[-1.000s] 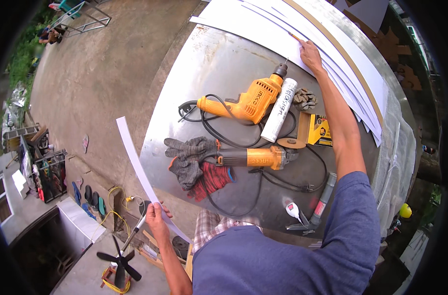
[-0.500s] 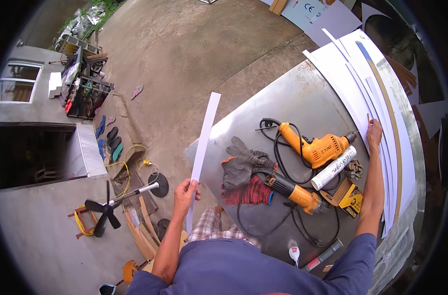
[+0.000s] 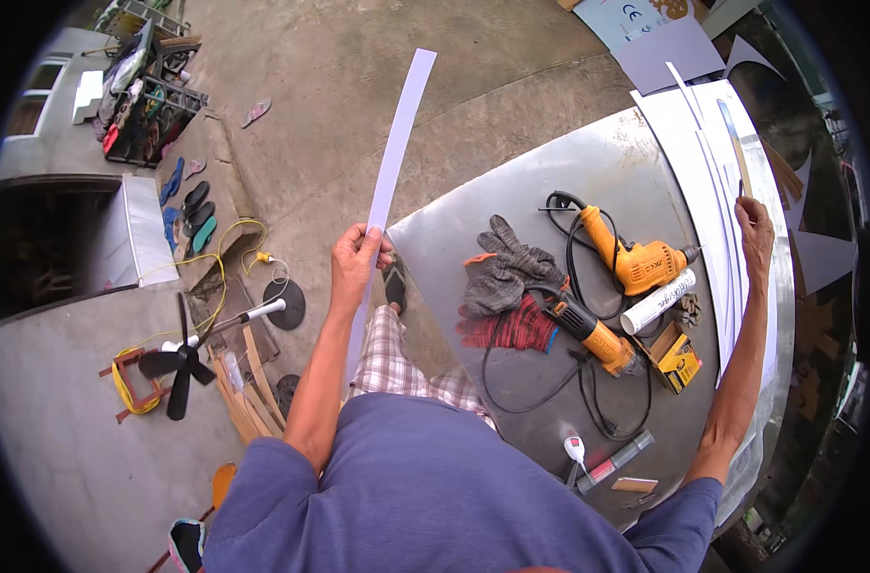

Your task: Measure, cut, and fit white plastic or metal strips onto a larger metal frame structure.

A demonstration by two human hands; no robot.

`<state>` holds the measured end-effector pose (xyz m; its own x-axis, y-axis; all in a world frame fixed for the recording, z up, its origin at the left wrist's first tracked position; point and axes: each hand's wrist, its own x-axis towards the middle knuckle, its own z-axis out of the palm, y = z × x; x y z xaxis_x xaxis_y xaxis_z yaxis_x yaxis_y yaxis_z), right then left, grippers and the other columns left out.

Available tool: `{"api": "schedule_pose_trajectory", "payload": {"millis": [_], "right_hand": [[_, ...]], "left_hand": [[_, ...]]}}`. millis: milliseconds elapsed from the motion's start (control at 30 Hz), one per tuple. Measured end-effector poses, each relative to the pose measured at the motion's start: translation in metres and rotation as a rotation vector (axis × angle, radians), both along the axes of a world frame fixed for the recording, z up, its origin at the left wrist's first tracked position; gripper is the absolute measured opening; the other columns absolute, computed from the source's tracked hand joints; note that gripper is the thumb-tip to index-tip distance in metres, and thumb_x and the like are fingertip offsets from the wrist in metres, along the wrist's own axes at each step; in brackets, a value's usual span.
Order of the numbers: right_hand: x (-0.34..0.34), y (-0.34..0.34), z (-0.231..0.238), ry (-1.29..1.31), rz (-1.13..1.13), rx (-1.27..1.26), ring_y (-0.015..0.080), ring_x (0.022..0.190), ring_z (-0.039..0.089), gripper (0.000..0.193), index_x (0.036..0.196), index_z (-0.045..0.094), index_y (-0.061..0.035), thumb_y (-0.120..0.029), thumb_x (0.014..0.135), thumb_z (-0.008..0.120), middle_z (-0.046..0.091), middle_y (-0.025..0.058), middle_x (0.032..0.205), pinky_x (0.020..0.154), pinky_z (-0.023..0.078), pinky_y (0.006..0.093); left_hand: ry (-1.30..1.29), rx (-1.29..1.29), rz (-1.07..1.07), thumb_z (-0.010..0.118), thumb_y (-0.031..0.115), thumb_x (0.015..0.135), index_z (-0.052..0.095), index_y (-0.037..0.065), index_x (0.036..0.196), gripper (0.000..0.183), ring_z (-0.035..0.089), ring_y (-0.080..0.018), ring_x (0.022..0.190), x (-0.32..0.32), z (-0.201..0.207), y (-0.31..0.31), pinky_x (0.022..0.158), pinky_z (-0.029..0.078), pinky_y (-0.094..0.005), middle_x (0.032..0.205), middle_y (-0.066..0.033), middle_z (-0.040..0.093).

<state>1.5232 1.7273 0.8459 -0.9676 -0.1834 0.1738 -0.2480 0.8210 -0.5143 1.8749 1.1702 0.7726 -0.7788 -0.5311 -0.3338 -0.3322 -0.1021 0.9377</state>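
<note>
My left hand [image 3: 360,256] pinches a long, narrow white strip [image 3: 401,143] near its lower part. The strip stands up, tilted slightly right, beside the near-left edge of the metal-topped table [image 3: 435,248]. On the right, my right hand [image 3: 755,227] is closed on a thin pencil-like stick [image 3: 741,189], of which only a dark end shows. That hand is over the white sheets [image 3: 678,143] and meets a long, narrow brown-and-blue strip [image 3: 736,143]. My forearm hides part of the sheets. Several cut white strips [image 3: 710,177] lie on them.
On the table are an orange drill [image 3: 645,265], an orange angle grinder [image 3: 595,339], grey gloves [image 3: 511,272], a red glove [image 3: 516,327], a white tube [image 3: 658,302] and a yellow box [image 3: 678,368]. Cords loop between the tools. A black-bladed fan [image 3: 180,361] stands left.
The view has shifted. My right hand has moved right, from beside the brown-and-blue strip to over it. My left hand still holds the white strip, now higher.
</note>
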Motion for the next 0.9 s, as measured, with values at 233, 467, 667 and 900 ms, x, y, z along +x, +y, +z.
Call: {"api": "schedule_pose_trajectory", "payload": {"millis": [233,467,667,900], "right_hand": [[0.037,-0.181,0.085,-0.007,0.214,-0.091,0.007,0.062,0.047,0.008,0.095,0.06,-0.0066,-0.014,0.092,0.062,0.056,-0.0013,0.071,0.055,0.041,0.0239],[0.098,-0.373,0.001,-0.242,0.208,-0.235,0.0073,0.057,0.047,0.01,0.088,0.056,0.0007,-0.007,0.084,0.062,0.055,0.0032,0.068,0.052,0.041,0.025],[0.146,-0.48,-0.105,-0.346,0.337,-0.027,0.035,0.074,0.061,0.013,0.097,0.065,-0.005,-0.016,0.091,0.06,0.06,0.017,0.078,0.067,0.048,0.0417],[0.182,-0.489,-0.177,-0.485,0.301,0.118,0.0399,0.079,0.063,0.018,0.096,0.065,-0.0043,-0.02,0.092,0.058,0.064,0.0209,0.083,0.069,0.049,0.0444]], "left_hand": [[0.088,-0.021,0.048,0.059,0.03,0.097,0.063,0.002,0.101,0.029,0.053,-0.0061,0.056,-0.055,-0.002,-0.086,0.053,0.046,-0.021,0.07,-0.0002,0.058],[0.101,0.129,-0.095,0.061,0.033,0.095,0.064,0.002,0.094,0.032,0.061,-0.0093,0.062,-0.109,-0.011,-0.192,0.056,0.05,-0.0227,0.073,-0.0038,0.064],[0.169,0.154,-0.143,0.061,0.033,0.096,0.065,0.003,0.098,0.03,0.061,-0.0086,0.063,-0.145,0.001,-0.272,0.056,0.05,-0.023,0.072,-0.0021,0.063],[0.144,0.207,-0.158,0.059,0.037,0.096,0.064,0.003,0.096,0.034,0.058,-0.0057,0.06,-0.203,-0.005,-0.335,0.054,0.049,-0.0215,0.068,0.0009,0.059]]}}
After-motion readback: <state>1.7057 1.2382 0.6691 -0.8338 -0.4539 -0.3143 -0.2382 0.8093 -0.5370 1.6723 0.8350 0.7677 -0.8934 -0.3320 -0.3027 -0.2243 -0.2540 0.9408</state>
